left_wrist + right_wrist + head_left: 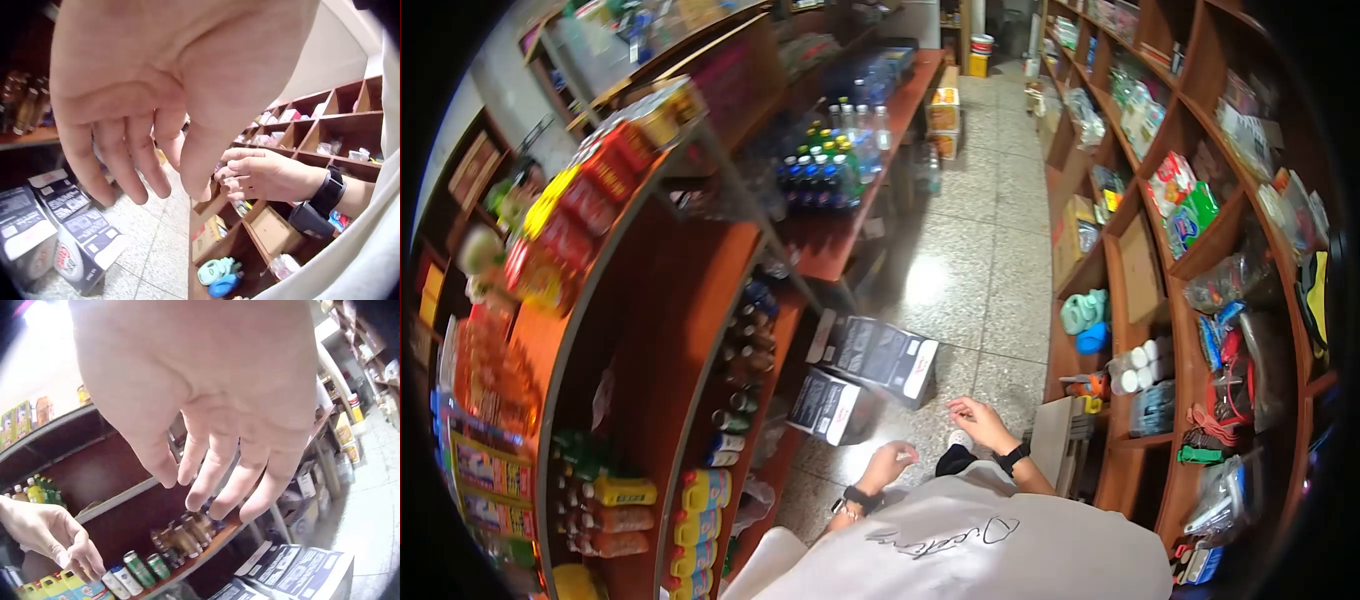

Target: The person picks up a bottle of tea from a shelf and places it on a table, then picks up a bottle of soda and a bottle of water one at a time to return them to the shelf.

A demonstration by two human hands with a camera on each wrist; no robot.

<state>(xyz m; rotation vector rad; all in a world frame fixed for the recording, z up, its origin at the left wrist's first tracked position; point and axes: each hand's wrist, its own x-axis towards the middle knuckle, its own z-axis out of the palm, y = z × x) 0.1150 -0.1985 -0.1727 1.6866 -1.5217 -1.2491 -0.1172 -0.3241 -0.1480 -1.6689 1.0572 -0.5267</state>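
Both hands are held in front of the body with nothing in them. The left hand (pixel 887 466) has its fingers loosely bent; close up in the left wrist view, the left hand (pixel 181 81) hangs with relaxed fingers. To its right is the right hand (pixel 983 422), and the right wrist view shows the right hand (pixel 212 394) with fingers loosely extended. The hands do not touch each other. Beyond them on the floor, by the left shelf, stand a larger dark box (pixel 884 352) and a smaller dark box (pixel 824 404), both with white printed sides.
At left, a shelf (pixel 662 330) bears bottles, cans and red packs. Further ahead a red-brown table (pixel 828 245) holds many bottles. Wooden cubbies (pixel 1135 285) with bagged goods line the right side. A tiled floor (pixel 1000 230) runs between them, with cartons (pixel 943 118) further along.
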